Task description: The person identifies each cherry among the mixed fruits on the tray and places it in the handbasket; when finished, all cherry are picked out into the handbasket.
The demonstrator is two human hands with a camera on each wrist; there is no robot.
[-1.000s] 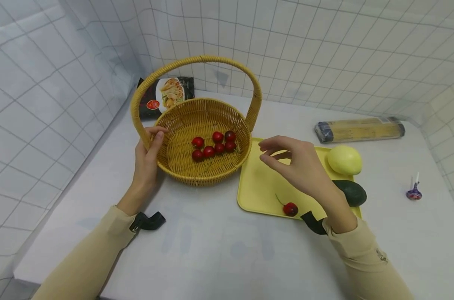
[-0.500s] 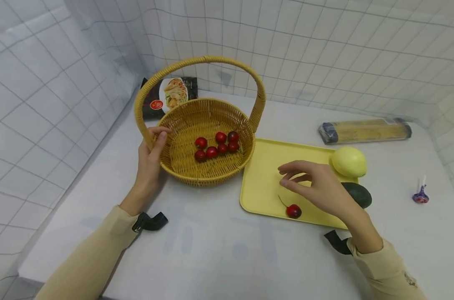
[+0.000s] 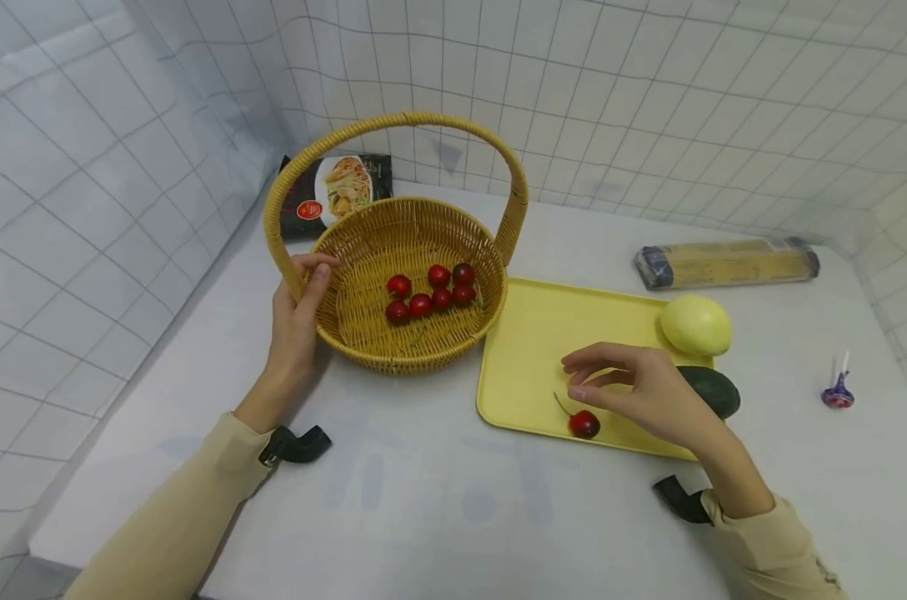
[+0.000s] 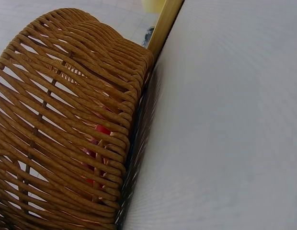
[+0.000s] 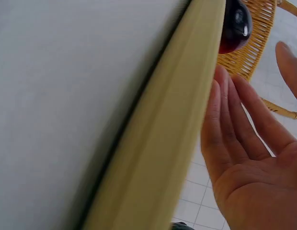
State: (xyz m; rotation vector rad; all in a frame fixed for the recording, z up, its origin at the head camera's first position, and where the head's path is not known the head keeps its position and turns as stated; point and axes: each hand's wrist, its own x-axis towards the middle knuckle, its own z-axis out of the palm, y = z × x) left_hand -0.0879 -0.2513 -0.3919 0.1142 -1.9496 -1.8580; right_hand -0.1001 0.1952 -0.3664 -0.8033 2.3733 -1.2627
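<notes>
My left hand (image 3: pixel 298 312) grips the left rim of a yellow wicker basket (image 3: pixel 404 364), thumb inside and beneath the foot of its tall handle. Several red cherries (image 3: pixel 420 305) lie in the basket. My right hand (image 3: pixel 644 387) hovers over the yellow tray (image 3: pixel 532 350), thumb and fingers apart with nothing between them. One cherry (image 3: pixel 584 424) with a long stem lies near the tray's front edge, just below the right fingertips. In the right wrist view, that dark red cherry (image 5: pixel 237 26) shows past the tray wall (image 5: pixel 158 124). The left wrist view shows the basket's woven side (image 4: pixel 67 115).
On the tray's right side sit a yellow lemon-like fruit (image 3: pixel 696 325) and a dark green oblong fruit or vegetable (image 3: pixel 710 390). Behind lies a pack of noodles or pasta (image 3: pixel 731 262). A lollipop (image 3: pixel 838 392) is far right. A black food packet (image 3: pixel 337 192) lies behind the basket.
My right hand has moved from beside the basket's right rim, rightward and toward me, to above the stemmed cherry. The left hand keeps its grip on the basket.
</notes>
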